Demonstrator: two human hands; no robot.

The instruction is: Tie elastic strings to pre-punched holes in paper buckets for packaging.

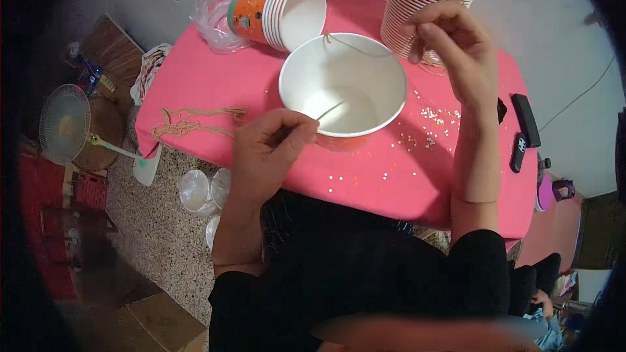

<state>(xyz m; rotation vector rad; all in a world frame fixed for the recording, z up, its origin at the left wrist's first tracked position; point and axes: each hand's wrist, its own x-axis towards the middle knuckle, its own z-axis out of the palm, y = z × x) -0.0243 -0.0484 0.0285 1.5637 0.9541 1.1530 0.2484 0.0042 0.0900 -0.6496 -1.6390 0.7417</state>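
Note:
A large white paper tub (313, 85) stands open in the middle of the pink table, its mouth tilted toward me. A thin string (365, 51) is fastened at its far rim and curves along the right inside. At the near left rim my left hand (270, 150) pinches a thin strand (332, 109) that points into the tub. My right hand (460, 52) is raised to the right of the tub, before a tall stack of tubs (411, 0). Its thumb and index finger are closed together; what lies between them is too small to make out.
Several nested orange-printed tubs (251, 16) lie at the back left beside clear plastic wrap (218, 23). Tangled tan string (195, 122) lies left on the pink tablecloth (372, 189). Confetti dots (433, 127) are scattered right, near a black remote control (519, 152).

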